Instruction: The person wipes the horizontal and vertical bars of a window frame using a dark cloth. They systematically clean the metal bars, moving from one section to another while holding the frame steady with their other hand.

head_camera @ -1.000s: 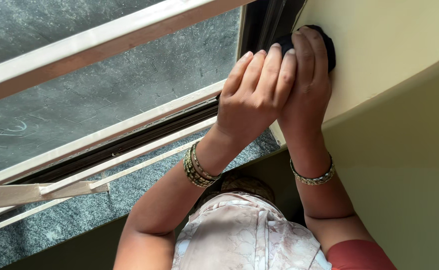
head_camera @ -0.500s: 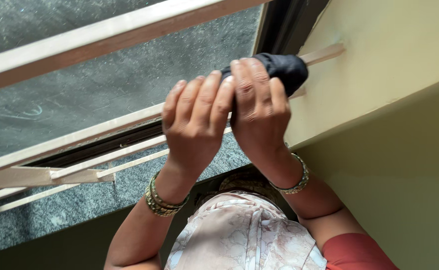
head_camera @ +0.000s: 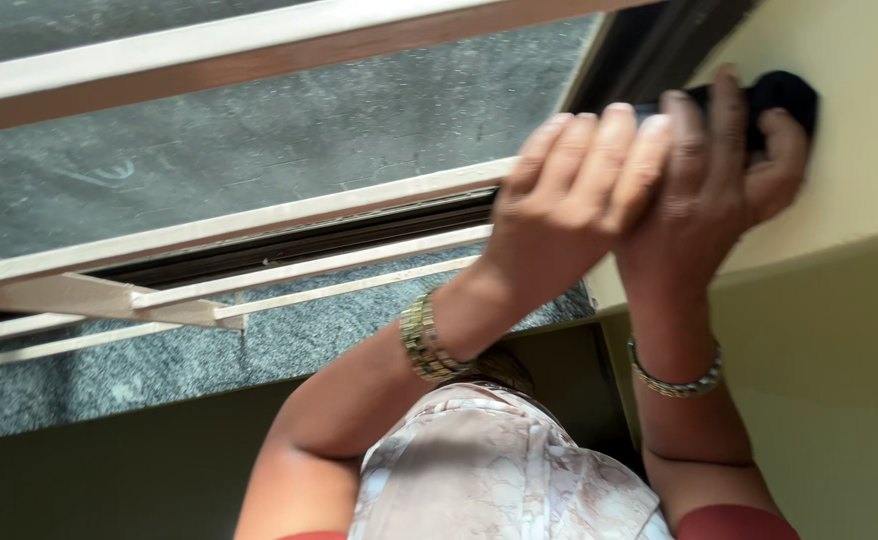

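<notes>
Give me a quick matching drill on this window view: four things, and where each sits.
Things:
1. black cloth
2. right hand
3. left hand
4. grey stone sill

Places:
A. below the window bars
B. laid over the other hand
C. pressed on the cream wall
D. holding the cloth

Pairs: 1-C, 2-D, 3-B, 4-A

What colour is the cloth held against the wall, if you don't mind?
The cloth is black, seen in the head view.
</notes>
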